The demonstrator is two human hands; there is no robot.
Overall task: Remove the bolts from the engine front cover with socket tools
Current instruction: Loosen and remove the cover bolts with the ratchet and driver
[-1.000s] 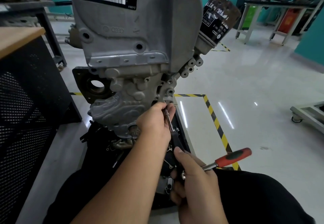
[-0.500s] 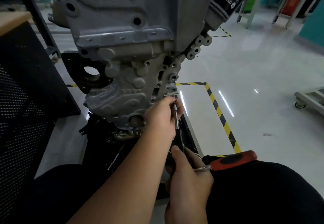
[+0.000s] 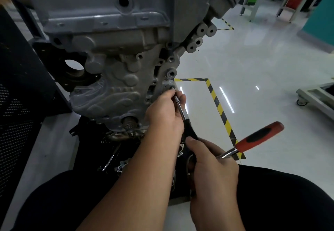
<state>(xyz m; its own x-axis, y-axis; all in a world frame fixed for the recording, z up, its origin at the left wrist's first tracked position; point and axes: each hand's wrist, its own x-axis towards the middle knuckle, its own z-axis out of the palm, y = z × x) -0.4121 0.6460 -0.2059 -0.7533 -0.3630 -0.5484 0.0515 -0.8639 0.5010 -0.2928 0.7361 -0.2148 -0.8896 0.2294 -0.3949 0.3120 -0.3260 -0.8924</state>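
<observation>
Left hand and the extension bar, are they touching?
Touching. The head view shows the left hand with its fingers curled round the extension bar just below the engine front cover.

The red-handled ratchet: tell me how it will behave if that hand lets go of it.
The red-handled ratchet would probably drop, since only the right hand holds its metal end. It looks rigid and likely head-heavy. The rubbery-looking grip should resist slipping, though it might slide on the glossy floor.

engine front cover (image 3: 108,86) sitting ahead; left hand (image 3: 163,115) lying just right of it, right hand (image 3: 213,165) nearer, below.
</observation>
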